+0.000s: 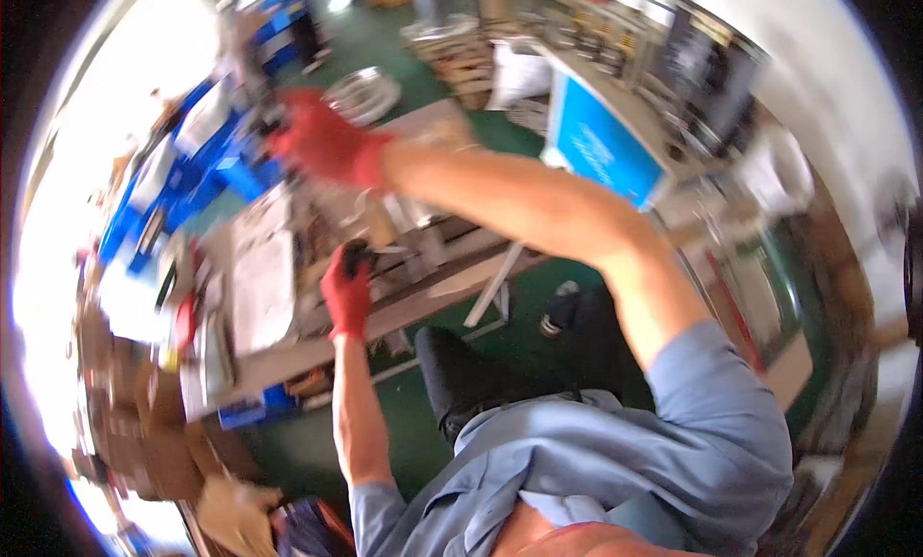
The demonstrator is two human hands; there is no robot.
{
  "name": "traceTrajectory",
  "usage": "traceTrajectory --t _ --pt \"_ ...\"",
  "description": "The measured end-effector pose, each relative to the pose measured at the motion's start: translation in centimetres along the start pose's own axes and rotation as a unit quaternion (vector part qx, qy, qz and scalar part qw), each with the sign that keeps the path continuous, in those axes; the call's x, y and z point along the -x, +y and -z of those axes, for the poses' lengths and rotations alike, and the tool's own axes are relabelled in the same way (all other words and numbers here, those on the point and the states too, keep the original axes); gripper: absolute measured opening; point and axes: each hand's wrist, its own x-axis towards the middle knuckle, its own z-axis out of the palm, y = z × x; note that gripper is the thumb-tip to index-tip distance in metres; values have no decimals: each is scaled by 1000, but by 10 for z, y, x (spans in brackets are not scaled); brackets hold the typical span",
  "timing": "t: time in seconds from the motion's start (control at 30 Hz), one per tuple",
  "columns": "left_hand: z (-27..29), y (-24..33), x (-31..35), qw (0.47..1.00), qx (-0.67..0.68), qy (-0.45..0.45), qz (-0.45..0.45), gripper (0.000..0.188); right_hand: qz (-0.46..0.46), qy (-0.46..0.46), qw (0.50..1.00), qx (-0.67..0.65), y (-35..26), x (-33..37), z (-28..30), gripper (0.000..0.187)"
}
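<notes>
Both my hands wear red gloves. My left hand is closed low over the near side of the workbench. A black, rounded, knob-like end sticks out at the top of its grip, beside a metal fixture on the bench. My right arm reaches across to the far left. Motion smears my right hand, raised above the far part of the bench. A dark shape shows by its fingertips; whether the hand holds it, I cannot make out.
Blue bins stand beyond the bench at the left. Cardboard boxes are stacked at lower left. A bright blue panel fronts another table at right. A pallet stack and white sack sit on the green floor.
</notes>
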Motion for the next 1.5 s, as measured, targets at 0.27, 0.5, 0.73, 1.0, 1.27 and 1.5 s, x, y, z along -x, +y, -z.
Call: traceTrajectory --t 0.27,0.5,0.73,1.0,1.27,1.5 --pt "-4 21 6 990 103 -37 92 23 104 -109 959 239 -25 127 99 60" --pt "-112 83 18 967 -6 -215 139 22 -17 -62 775 629 -3 123 445 41" --pt "-159 89 -39 945 55 -169 275 25 -204 158 584 770 53 -21 743 63" --pt "-151 148 -91 949 -83 21 305 34 -437 232 562 663 203 -63 937 95" --pt "-214 226 -179 939 -29 109 324 31 -406 325 497 695 288 -75 963 107" --pt "-255 227 -209 944 -33 65 321 31 -430 296 508 685 283 -68 972 106"
